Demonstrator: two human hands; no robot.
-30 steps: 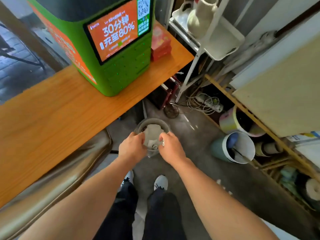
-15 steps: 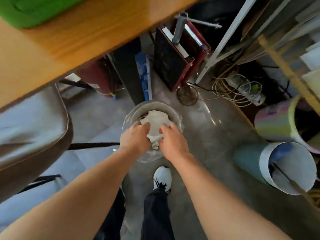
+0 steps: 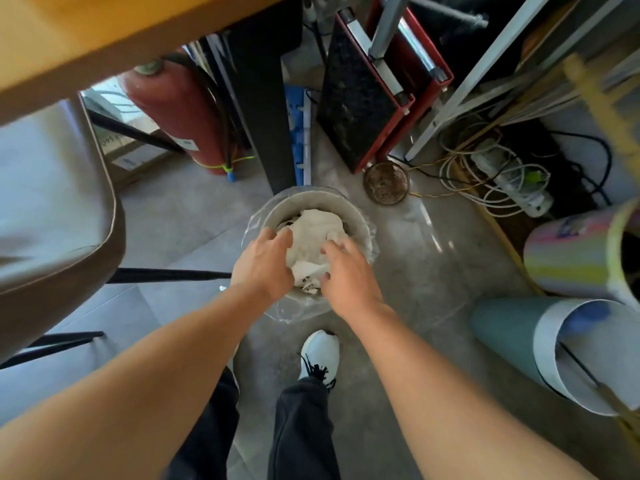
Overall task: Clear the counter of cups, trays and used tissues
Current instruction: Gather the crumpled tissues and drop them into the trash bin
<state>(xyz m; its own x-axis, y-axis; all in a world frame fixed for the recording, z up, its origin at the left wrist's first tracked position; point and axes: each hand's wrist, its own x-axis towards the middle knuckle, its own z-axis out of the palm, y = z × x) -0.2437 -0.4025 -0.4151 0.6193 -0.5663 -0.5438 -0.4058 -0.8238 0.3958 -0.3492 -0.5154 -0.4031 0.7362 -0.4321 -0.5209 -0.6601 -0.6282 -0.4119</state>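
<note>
The left hand (image 3: 263,265) and the right hand (image 3: 349,275) meet over a crumpled white wad of used tissues (image 3: 315,237), one on each side, so the loose paper is hemmed in and cannot spill. The right hand is spread, its fingertips (image 3: 334,247) resting on top of the wad, which looks like pressing down rather than holding. The left hand's fingers bend over the wad's near edge; whether they pinch it or only push cannot be told.

The wad sits inside the mouth of a round grey waste bin (image 3: 311,199), heaped about level with its rim, which would explain the two-handed packing. A clear plastic liner (image 3: 287,311) is folded out over the rim to keep the bin clean.

The bin stands on the grey concrete floor (image 3: 433,271), just ahead of the person's white shoe (image 3: 320,351) and beside the leg of the orange wooden tabletop (image 3: 104,29), handy for sweeping rubbish off it. A brown padded chair (image 3: 52,202) stands to the left and a red fire extinguisher (image 3: 176,109) is tucked underneath the tabletop.

As a judgement, the tissue part is nearly done; cups and trays are not in view.
</note>
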